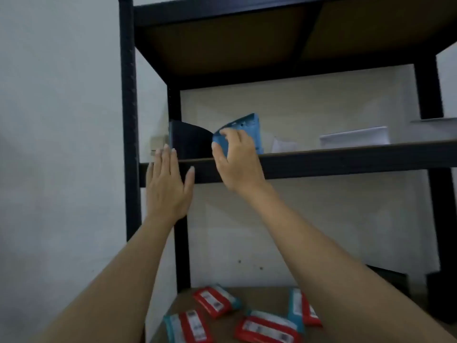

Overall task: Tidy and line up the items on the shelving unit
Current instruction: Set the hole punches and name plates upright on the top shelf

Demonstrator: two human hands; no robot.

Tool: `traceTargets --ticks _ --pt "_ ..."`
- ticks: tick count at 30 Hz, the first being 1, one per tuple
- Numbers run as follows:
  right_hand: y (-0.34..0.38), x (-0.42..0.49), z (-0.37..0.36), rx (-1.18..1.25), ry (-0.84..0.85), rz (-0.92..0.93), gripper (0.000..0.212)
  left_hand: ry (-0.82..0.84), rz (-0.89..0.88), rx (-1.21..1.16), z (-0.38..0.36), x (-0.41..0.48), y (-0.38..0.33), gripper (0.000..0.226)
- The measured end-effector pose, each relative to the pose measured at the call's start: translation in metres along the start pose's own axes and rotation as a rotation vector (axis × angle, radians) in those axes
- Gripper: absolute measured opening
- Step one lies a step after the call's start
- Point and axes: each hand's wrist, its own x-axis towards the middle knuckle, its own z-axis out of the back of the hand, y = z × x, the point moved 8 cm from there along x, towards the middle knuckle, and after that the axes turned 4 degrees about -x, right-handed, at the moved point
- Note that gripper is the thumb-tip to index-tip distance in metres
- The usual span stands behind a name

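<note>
A black metal shelving unit (pixel 346 160) fills the view. On its upper shelf my right hand (pixel 237 159) grips a blue pouch (pixel 247 126) by its left edge, tilted. A dark folder-like item (pixel 190 139) stands just left of the pouch. My left hand (pixel 168 184) is raised flat with straight fingers in front of the shelf's front edge, near the left post, holding nothing. On the lower shelf lie several red and teal packets (pixel 215 302), scattered at different angles.
A white flat box (pixel 353 138) and a white paper piece (pixel 284 144) lie on the upper shelf to the right. A small beige object (pixel 159 141) sits at the far left, behind the post. A dark box (pixel 440 293) stands low right. A wall lies left.
</note>
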Motion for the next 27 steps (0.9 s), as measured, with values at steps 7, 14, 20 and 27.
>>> traceTargets --ticks 7,14,20,27 --pt "0.032 0.095 -0.097 -0.098 0.191 -0.179 0.056 -0.198 -0.189 -0.034 -0.02 0.014 0.038 0.065" --pt "0.028 0.129 -0.147 -0.078 0.312 -0.232 0.036 -0.339 -0.231 -0.052 -0.022 0.018 0.044 0.059" --pt "0.018 0.125 -0.129 0.148 -0.002 -0.309 0.019 -0.333 -0.216 -0.022 -0.025 0.02 0.047 0.06" --pt "-0.019 0.101 -0.115 0.489 -0.237 -0.658 0.014 -0.364 -0.205 -0.014 -0.026 0.019 0.049 0.061"
